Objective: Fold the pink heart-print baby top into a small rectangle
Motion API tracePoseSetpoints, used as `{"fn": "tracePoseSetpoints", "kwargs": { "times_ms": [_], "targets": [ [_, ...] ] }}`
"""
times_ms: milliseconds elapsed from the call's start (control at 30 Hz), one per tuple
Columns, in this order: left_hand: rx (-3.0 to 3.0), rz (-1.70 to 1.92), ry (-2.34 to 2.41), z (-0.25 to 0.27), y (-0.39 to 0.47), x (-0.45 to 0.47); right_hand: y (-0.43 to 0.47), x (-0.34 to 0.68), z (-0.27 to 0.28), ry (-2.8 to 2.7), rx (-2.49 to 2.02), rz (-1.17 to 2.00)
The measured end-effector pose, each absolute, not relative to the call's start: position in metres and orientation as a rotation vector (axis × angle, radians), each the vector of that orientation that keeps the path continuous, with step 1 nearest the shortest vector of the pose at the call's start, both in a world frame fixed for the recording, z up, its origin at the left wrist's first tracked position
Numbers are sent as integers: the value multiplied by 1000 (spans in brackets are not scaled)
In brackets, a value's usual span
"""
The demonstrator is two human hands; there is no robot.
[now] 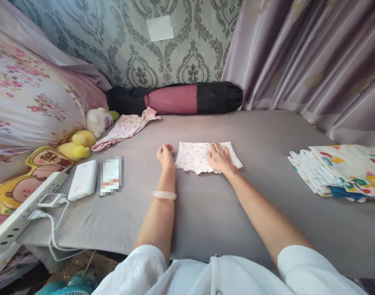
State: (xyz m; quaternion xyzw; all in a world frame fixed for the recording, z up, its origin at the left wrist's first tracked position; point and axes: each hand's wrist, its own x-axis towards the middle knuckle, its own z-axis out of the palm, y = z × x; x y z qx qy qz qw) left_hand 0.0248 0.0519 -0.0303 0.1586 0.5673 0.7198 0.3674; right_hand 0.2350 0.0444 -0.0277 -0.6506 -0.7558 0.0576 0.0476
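We've L arm (pixel 159 217) fwd, L grip (pixel 165 155) loosely curled; R arm (pixel 261 209) angled in, R grip (pixel 218 158) flat, palm down.

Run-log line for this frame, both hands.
left hand: curled, beside folded cloth; right hand: spread on cloth; cloth: on grey sheet; fabric stack: far right

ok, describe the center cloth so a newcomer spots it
Find the black-and-pink roll at the back of the gray sheet. Nearer the camera is the pale, roughly rectangular, faintly printed cloth. Unlike the pink-trimmed garment and the colorful stack, it lies flat under the right hand.
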Motion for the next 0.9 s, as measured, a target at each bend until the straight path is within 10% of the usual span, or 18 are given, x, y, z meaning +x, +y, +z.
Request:
{"fn": "tracePoseSetpoints", "kwargs": {
  "times_ms": [900],
  "targets": [
    [320, 1851, 1395, -24, 50, 26, 37, 172, -20, -2346, -1819, 209]
  ]
}}
